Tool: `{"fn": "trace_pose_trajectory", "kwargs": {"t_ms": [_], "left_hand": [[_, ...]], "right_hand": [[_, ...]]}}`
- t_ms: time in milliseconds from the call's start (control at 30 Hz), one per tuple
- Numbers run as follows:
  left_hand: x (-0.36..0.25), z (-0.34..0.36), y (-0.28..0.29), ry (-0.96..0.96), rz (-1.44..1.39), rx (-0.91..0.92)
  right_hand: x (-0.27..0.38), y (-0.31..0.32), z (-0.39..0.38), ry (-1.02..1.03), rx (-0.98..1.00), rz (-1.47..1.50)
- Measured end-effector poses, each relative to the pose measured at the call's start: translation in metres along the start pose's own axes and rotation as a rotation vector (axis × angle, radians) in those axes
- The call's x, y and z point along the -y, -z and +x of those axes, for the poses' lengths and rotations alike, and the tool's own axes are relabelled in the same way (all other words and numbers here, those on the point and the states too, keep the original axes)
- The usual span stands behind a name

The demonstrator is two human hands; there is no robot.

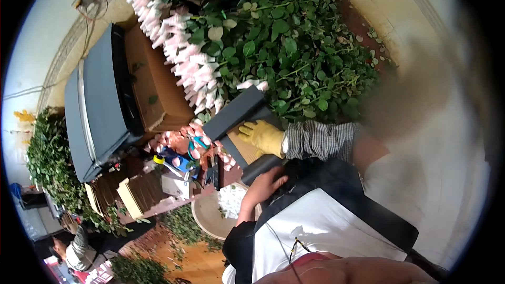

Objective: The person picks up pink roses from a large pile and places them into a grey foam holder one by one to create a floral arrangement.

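Note:
My right hand (260, 138), in a yellow glove with a checked sleeve behind it, lies flat with its fingers spread on a tan corrugated cardboard sheet (243, 150). The sheet rests on a dark grey board with raised flaps, the far one (234, 113) standing beyond the glove. My left hand (264, 185) is bare, its fingers curled over the near dark grey flap (259, 168). Just past the board lies a pile of leafy green stems (294, 47), their heads in pale pink ribbed wraps (192, 68). A single wrapped head (252, 85) lies close to the far flap.
Left of the board are pink petals (179, 139), teal-handled scissors (199, 142), a black stapler-like tool (212, 172) and a white box (176, 185). A tub (202, 213) holds white pieces. Beyond stand a cardboard box (150, 73) and folded cardboard (129, 200). Another person (79, 252) works at lower left.

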State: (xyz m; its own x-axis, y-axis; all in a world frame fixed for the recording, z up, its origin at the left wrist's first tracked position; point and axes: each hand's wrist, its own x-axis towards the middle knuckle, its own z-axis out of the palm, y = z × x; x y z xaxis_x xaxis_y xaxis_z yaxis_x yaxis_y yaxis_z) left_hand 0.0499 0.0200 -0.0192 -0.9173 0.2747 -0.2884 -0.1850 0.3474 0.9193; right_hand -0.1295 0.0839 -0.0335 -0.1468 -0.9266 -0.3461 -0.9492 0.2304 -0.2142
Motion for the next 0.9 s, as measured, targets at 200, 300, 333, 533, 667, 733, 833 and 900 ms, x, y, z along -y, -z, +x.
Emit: {"fn": "trace_pose_trajectory", "kwargs": {"t_ms": [200,300,333,533,667,733,833,900], "left_hand": [[-0.039,0.025,0.063,0.347,0.760,-0.419],[0.015,0.026,0.049,0.406,0.865,-0.308],[0.022,0.031,0.045,0.446,0.908,-0.254],[0.010,0.052,0.042,0.403,0.759,-0.314],[0.006,0.047,0.038,0.476,0.752,-0.358],[0.001,0.052,0.037,0.459,0.766,-0.358],[0.006,0.045,0.034,0.462,0.777,-0.434],[0.003,0.049,0.032,0.457,0.759,-0.443]], "right_hand": [[-0.004,-0.030,0.011,-0.042,-0.048,-0.068],[0.018,-0.026,0.023,0.019,-0.069,-0.097],[0.016,-0.020,0.019,0.023,-0.075,-0.081],[-0.095,0.060,-0.002,0.534,-0.148,1.307],[-0.189,0.190,-0.003,-0.040,-1.013,0.881],[-0.272,0.201,0.013,-0.332,-1.231,0.006],[-0.324,0.159,0.067,-0.600,-0.749,-0.077],[-0.342,0.138,0.067,-0.478,-0.960,-0.136]]}}
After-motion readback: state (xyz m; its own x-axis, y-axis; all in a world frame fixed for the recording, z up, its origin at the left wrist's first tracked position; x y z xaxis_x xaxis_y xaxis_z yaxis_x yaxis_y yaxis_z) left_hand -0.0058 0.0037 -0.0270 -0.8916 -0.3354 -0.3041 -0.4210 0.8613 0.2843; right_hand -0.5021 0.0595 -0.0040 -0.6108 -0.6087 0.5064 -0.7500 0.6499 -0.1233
